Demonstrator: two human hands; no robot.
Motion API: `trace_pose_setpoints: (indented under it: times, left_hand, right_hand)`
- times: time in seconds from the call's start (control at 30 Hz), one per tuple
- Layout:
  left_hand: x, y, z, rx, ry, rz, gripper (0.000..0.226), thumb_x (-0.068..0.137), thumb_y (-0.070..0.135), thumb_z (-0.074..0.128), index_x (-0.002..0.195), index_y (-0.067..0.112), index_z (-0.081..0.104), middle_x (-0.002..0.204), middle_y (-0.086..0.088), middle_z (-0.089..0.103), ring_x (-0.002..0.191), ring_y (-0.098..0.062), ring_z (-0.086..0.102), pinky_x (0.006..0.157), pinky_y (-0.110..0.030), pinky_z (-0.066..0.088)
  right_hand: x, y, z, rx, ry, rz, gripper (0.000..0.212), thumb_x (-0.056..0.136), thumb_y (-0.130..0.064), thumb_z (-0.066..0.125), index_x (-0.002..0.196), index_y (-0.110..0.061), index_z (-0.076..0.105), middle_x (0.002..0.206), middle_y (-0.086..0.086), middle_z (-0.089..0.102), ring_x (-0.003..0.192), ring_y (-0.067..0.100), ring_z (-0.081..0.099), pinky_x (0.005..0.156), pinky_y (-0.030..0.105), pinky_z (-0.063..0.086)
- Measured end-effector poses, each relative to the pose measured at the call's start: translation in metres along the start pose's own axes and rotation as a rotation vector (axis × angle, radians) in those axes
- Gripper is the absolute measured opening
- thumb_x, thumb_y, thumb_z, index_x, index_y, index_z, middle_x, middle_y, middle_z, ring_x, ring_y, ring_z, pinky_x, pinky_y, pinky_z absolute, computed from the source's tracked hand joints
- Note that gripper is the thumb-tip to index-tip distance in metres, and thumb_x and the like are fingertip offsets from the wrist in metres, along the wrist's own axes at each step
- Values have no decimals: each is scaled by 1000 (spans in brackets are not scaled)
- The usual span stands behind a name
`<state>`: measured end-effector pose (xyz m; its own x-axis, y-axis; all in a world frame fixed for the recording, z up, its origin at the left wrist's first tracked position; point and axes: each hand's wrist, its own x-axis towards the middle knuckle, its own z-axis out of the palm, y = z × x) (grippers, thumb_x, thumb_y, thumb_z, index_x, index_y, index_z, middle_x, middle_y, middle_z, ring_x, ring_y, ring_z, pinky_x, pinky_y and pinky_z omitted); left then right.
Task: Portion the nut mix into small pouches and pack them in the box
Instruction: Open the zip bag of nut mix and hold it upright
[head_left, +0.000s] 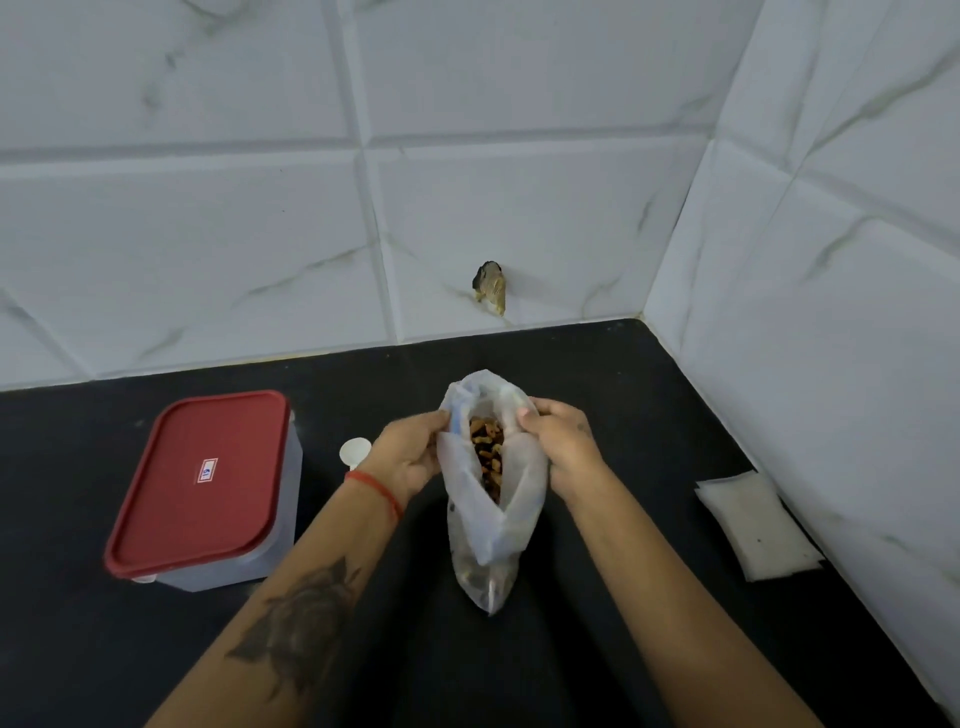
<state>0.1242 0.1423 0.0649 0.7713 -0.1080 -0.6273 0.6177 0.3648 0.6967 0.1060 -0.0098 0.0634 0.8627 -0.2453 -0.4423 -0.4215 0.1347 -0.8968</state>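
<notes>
While both hands pull its mouth apart, a clear plastic bag (493, 499) of nut mix (487, 457) stands at centre frame on a black counter (597, 395). The left hand (410, 457) pinches the left lip, the right hand (558, 441) the right, fingers closed on the film. Spreading the rim evenly and keeping the bag upright should keep nuts from spilling. At left sits the box (208, 488), its red lid (202, 483) on; it must come off before packing. A white scoop (355, 451) lies just behind the left wrist. The stack of small pouches (756, 525) waits at right, by the tiled wall (831, 312).
</notes>
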Motion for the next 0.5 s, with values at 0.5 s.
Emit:
trace_pose_setpoints:
  times: [0.5]
  left_hand:
    - [-55,-34,-9,583,97,263,20,88,7,60,98,-9,64,95,-22,68,91,-34,68,79,-47,58]
  right_hand:
    - [-64,7,-17,-594,-64,-158,19,88,-25,62,92,-7,68,92,12,70,87,25,67,82,42,56]
